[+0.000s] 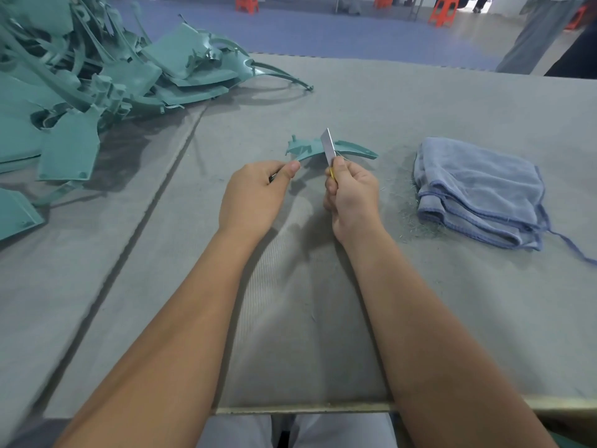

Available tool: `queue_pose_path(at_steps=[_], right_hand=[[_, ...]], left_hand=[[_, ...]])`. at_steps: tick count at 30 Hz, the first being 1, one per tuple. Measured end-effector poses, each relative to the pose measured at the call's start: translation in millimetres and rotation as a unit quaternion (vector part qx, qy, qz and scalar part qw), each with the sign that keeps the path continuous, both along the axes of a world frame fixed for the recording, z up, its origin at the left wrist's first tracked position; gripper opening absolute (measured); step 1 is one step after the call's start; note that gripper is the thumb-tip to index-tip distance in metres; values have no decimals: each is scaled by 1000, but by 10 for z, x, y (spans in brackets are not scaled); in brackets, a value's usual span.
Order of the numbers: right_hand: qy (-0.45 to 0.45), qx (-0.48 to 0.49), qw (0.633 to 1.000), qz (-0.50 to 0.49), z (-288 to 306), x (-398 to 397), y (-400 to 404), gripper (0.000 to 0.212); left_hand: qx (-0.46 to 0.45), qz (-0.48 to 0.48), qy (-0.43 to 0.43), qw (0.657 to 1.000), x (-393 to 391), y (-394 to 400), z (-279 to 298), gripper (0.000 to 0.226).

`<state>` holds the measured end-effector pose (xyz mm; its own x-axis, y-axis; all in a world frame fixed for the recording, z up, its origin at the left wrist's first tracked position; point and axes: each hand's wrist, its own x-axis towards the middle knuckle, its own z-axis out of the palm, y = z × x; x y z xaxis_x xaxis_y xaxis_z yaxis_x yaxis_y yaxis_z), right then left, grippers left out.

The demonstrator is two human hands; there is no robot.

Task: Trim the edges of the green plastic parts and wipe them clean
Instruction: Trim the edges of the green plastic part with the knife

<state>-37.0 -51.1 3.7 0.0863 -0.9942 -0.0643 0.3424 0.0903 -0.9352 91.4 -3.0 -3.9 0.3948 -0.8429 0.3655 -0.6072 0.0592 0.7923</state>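
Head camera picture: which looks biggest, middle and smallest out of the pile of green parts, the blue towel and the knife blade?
1. Pile of green parts, the biggest.
2. Blue towel, in the middle.
3. Knife blade, by far the smallest.
The pile runs off the picture's edge, so it is really bigger than it looks.

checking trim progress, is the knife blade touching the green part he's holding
Touching: the head view shows the blade laid across the green part with no gap between them.
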Motion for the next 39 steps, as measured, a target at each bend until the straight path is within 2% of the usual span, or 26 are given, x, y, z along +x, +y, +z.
queue_pose_path(at_steps=[8,12,16,19,22,28,33,37,39], right_hand=[[-13,9,999,-28,-1,31,-7,33],[-112,63,989,-68,16,-11,-108,36],[-120,54,989,-61,-19,-28,-125,35],[-126,43,990,-46,-33,-56,-104,30],[-109,27,992,-50,-29,-95,-92,21],[-34,-31,997,-60,15,-120,-26,13],[60,-53,992,-97,3,-128,-67,23],[98,-27,990,-95,-20,-121,-76,45],[115,-30,988,-94,-38,-122,-76,41]], left_hand=[[14,9,-21,1000,-58,15,31,43],[5,38,-40,998,71,99,34,48],[9,61,-89,994,284,210,55,49],[34,78,-170,982,284,218,99,51],[39,94,-242,965,278,191,119,46],[-8,100,-241,965,182,156,113,30],[-4,84,-271,959,107,160,92,34],[18,88,-277,957,100,142,59,35],[21,99,-269,958,97,131,44,34]])
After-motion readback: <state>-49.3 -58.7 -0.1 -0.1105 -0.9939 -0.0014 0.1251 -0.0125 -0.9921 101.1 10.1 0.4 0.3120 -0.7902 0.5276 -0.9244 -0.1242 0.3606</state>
